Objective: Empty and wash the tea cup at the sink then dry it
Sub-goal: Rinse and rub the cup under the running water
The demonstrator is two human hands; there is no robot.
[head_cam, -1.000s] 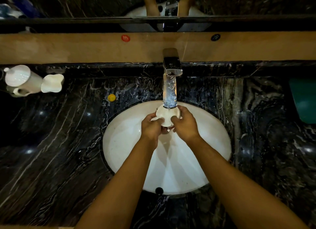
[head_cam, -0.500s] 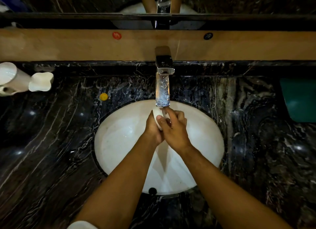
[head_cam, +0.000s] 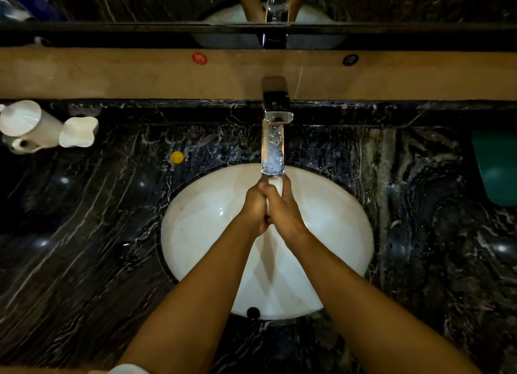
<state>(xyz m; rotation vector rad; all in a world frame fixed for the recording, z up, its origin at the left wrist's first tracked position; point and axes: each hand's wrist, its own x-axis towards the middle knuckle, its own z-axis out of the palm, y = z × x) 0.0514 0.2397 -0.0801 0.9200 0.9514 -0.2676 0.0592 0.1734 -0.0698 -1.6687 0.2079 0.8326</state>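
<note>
The small white tea cup (head_cam: 275, 185) is pressed between both hands over the white oval sink (head_cam: 207, 225), almost wholly hidden; only a pale sliver shows at the fingertips. My left hand (head_cam: 254, 206) wraps it from the left and my right hand (head_cam: 282, 210) covers it from the right, palms close together. Water runs from the chrome tap (head_cam: 275, 108) in a thick stream (head_cam: 272, 152) that lands on the cup and my fingertips.
Black veined marble counter (head_cam: 92, 248) surrounds the sink. A white pitcher (head_cam: 26, 127) and a white lobed holder (head_cam: 79, 131) stand at the far left. A small yellow cap (head_cam: 177, 157) lies left of the tap. A teal container (head_cam: 496, 166) sits at the right edge.
A second ago the cup's round side showed between my hands. Both hands have since closed together around it and turned it, hiding most of it, while the water keeps running.
</note>
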